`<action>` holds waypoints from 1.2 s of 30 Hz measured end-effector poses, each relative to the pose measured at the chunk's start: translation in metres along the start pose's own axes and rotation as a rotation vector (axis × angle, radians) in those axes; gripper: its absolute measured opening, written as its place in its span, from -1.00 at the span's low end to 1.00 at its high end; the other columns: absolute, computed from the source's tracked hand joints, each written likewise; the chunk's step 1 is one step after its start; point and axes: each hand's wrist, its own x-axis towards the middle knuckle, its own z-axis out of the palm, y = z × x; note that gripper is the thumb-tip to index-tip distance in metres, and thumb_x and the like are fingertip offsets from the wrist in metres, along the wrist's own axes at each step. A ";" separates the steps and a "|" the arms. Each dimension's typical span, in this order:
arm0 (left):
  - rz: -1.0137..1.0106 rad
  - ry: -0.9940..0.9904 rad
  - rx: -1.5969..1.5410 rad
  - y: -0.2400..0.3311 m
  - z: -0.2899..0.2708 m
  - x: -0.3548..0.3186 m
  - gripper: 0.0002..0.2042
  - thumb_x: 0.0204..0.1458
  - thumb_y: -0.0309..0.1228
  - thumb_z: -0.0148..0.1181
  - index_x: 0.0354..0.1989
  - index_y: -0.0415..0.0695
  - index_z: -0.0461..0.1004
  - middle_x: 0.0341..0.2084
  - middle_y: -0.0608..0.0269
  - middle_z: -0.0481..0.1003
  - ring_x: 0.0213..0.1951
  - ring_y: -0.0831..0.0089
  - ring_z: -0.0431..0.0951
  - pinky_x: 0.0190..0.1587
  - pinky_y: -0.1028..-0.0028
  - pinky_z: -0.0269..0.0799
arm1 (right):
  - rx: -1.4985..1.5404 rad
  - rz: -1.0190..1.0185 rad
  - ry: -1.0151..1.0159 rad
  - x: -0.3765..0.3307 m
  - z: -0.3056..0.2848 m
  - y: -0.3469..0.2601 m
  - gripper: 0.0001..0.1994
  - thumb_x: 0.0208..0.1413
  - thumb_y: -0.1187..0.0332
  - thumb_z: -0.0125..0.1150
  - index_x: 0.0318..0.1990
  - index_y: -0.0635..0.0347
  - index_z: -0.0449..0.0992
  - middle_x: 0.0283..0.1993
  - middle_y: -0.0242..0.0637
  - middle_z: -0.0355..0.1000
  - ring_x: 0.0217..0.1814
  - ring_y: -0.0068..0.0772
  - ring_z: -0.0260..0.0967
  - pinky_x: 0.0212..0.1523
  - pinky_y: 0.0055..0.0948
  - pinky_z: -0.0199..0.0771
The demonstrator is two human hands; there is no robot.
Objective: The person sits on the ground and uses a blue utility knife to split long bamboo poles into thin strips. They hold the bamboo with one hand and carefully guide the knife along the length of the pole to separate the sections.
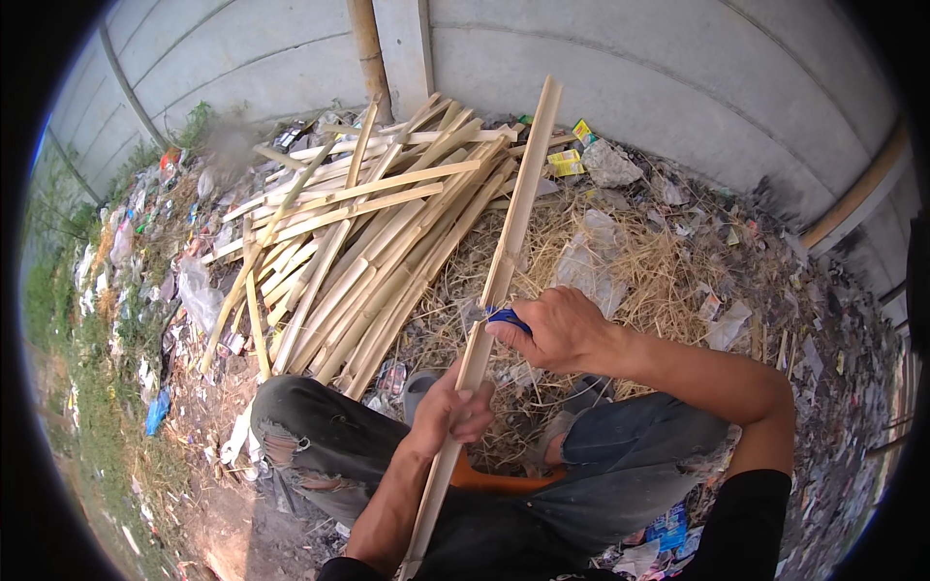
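Note:
A long split bamboo strip [523, 194] slants up from my lap, its hollow inner side showing. My left hand [451, 412] is wrapped round its lower part, between my knees. Higher up, my right hand [562, 329] grips a small blue-handled tool [511, 320] pressed against the strip at a joint. The tool's working end is too small to make out. A large pile of split bamboo strips [358, 271] lies ahead on the left, some crossing over others.
A grey concrete panel wall [620, 68] with a bamboo pole [366, 48] stands behind the pile. Dry straw [659, 281], plastic litter and a stone chunk [612, 165] cover the ground to the right. Weeds [107, 426] grow at the left. Something orange [494, 481] shows beneath me.

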 end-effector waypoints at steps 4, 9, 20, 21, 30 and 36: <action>-0.024 0.004 0.007 -0.011 -0.020 0.001 -0.38 0.10 -0.29 0.11 0.39 0.03 0.17 -0.51 0.36 0.19 -0.69 0.61 0.10 -0.67 0.58 -0.03 | -0.030 -0.071 -0.200 -0.018 0.018 -0.024 -0.39 0.36 -0.13 0.03 -0.47 0.28 0.58 -0.62 0.11 0.46 -0.53 0.22 0.53 -0.44 0.05 0.56; 0.055 0.070 0.032 -0.004 0.005 0.004 -0.55 0.01 -0.32 0.13 0.11 -0.16 0.33 -0.52 0.33 0.22 -0.73 0.63 0.09 -0.73 0.57 -0.03 | 0.025 0.199 -0.107 0.013 -0.025 0.013 -0.37 0.37 -0.17 -0.02 -0.45 0.24 0.61 -0.60 0.09 0.49 -0.51 0.16 0.56 -0.44 -0.01 0.58; 0.025 0.053 0.088 -0.008 0.003 0.007 -0.34 -0.01 -0.34 0.14 0.36 -0.06 0.20 -0.51 0.34 0.20 -0.70 0.64 0.10 -0.71 0.58 0.00 | 0.006 0.224 0.031 0.007 -0.024 0.040 -0.36 0.38 -0.16 0.03 -0.50 0.26 0.58 -0.70 -0.04 0.42 -0.58 0.06 0.52 -0.50 -0.02 0.50; 0.023 0.051 0.112 -0.008 0.004 0.010 -0.35 -0.01 -0.34 0.13 0.35 -0.05 0.20 -0.51 0.34 0.20 -0.70 0.64 0.10 -0.71 0.58 0.00 | 0.029 0.280 0.031 0.006 -0.027 0.041 -0.35 0.37 -0.16 0.03 -0.51 0.27 0.58 -0.69 -0.03 0.43 -0.54 0.08 0.56 -0.48 0.00 0.52; -0.069 0.017 0.158 -0.015 0.000 -0.007 -0.23 0.04 -0.40 0.02 0.53 -0.05 0.01 -0.55 0.35 0.20 -0.70 0.60 0.13 -0.67 0.55 0.07 | -0.059 0.474 0.251 0.012 -0.061 0.112 -0.27 0.41 -0.24 -0.11 -0.52 0.28 0.53 -0.70 -0.08 0.39 -0.61 0.04 0.45 -0.43 0.03 0.46; 0.102 0.052 0.325 -0.011 0.011 -0.002 -0.28 0.14 -0.28 0.16 0.49 -0.13 0.08 -0.59 0.41 0.14 -0.74 0.65 0.08 -0.71 0.58 -0.03 | 0.193 0.426 0.502 -0.023 -0.103 0.120 -0.25 0.38 -0.28 -0.05 -0.61 0.27 0.40 -0.74 -0.39 0.09 -0.65 -0.40 0.05 -0.54 -0.32 0.06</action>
